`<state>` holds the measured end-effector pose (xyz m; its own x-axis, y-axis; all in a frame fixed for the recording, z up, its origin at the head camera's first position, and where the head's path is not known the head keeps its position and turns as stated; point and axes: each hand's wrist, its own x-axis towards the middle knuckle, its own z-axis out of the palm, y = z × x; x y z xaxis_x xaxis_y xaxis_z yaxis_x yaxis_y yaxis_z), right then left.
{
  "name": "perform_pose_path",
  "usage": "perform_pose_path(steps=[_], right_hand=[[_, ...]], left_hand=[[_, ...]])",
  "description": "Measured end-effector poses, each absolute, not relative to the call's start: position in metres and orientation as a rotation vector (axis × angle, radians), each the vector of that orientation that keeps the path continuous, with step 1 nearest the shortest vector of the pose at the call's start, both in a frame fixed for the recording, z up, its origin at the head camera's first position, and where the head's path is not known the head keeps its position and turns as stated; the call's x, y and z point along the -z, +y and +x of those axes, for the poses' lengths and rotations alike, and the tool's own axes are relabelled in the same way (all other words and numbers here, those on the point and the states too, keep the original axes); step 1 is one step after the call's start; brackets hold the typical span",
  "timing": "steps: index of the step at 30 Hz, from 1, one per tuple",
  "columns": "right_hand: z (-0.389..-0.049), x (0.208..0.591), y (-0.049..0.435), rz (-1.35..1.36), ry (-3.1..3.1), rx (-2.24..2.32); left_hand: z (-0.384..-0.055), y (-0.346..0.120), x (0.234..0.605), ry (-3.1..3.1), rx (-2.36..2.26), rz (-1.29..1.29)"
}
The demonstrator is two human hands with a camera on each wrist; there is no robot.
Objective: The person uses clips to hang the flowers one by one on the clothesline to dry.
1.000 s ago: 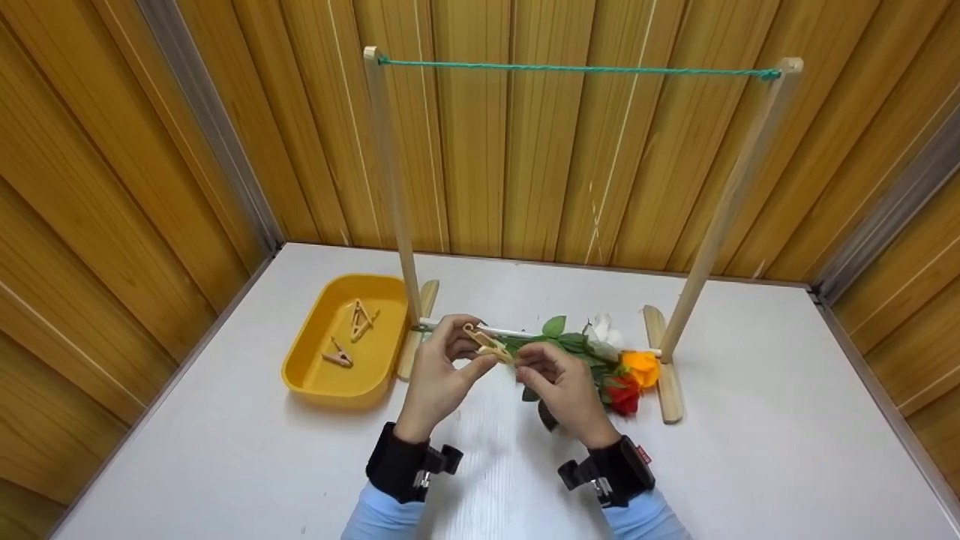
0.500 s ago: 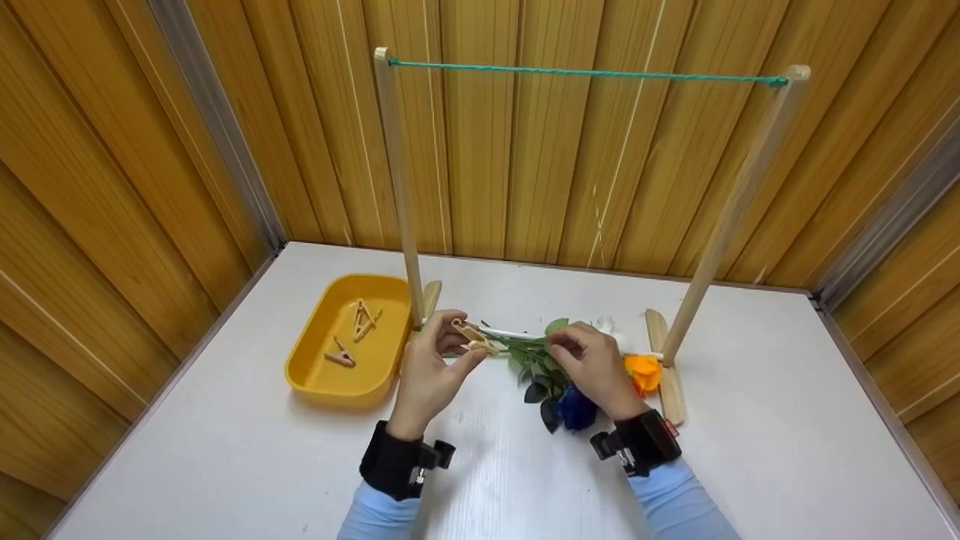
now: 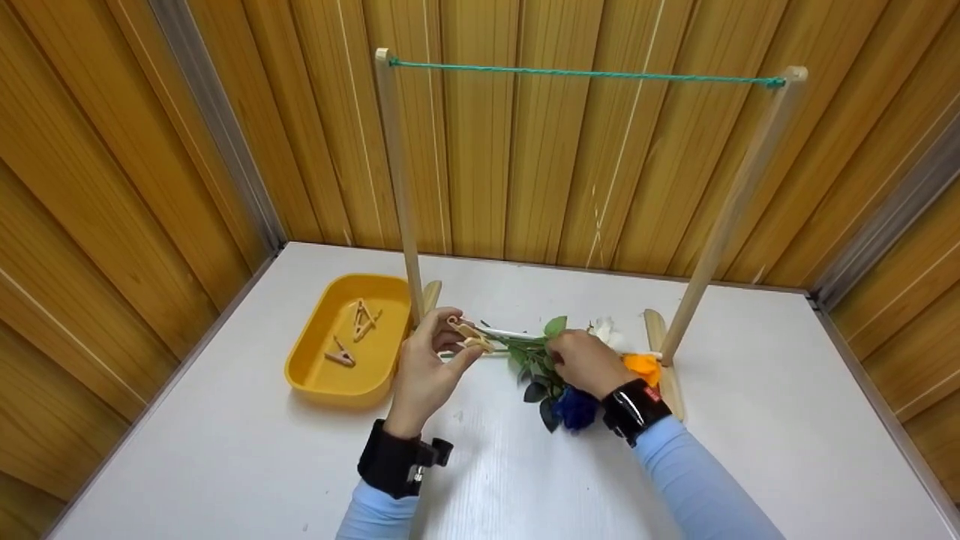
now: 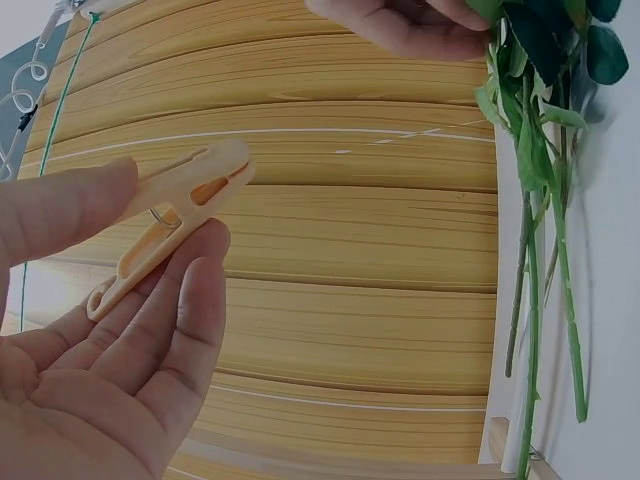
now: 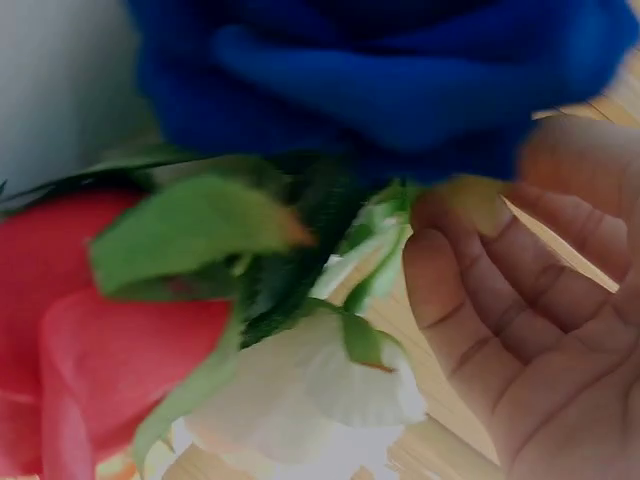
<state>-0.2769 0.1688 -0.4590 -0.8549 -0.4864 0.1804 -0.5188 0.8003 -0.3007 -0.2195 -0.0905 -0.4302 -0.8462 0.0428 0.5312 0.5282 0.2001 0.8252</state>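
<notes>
My left hand [image 3: 426, 367] pinches a light-coloured clothespin [image 4: 175, 225] between thumb and fingers, raised over the table. My right hand [image 3: 589, 362] is at the bunch of artificial roses, fingers bent beside the leaves [image 3: 536, 364]; I cannot tell whether it grips a stem. A blue rose [image 3: 576, 409] lies nearest me. The red rose [image 5: 110, 350] shows in the right wrist view, hidden by my hand in the head view. A white rose [image 3: 604, 335] and an orange rose [image 3: 643, 367] lie behind and to the right. Green stems [image 4: 530, 300] point left, below the clothespin hand.
A yellow tub [image 3: 345, 396] on the left holds two more clothespins [image 3: 340, 355]. A wooden frame stands around the flowers, with a left post [image 3: 397, 180], a right post [image 3: 731, 217] and a green cord [image 3: 585, 73] strung across the top. Wood-patterned panels [image 3: 540, 165] close in the back.
My right hand has left the clothespin, moved right to the roses and turned over them. The blue rose has come into view. My left hand has shifted slightly left, still holding the clothespin.
</notes>
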Motion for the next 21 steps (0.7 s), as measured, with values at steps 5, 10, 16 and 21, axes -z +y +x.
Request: perform_pose_path(steps=[5,10,16,21], right_hand=[[-0.280,0.467,0.165,0.780,-2.921,-0.410],[-0.283,0.475,0.162,0.779,-2.844,-0.366],[-0.288,0.481,0.158,0.832,-2.812,-0.275],[-0.291,0.483,0.154,0.831,-2.794,-0.249]], left_hand=[[-0.219,-0.092,0.429,-2.096,1.682,-0.527],[-0.218,-0.093,0.429,-2.099,1.689,-0.521],[-0.219,-0.093,0.429,-2.098,1.676,-0.529],[-0.219,-0.093,0.430,-2.098,1.679,-0.533]])
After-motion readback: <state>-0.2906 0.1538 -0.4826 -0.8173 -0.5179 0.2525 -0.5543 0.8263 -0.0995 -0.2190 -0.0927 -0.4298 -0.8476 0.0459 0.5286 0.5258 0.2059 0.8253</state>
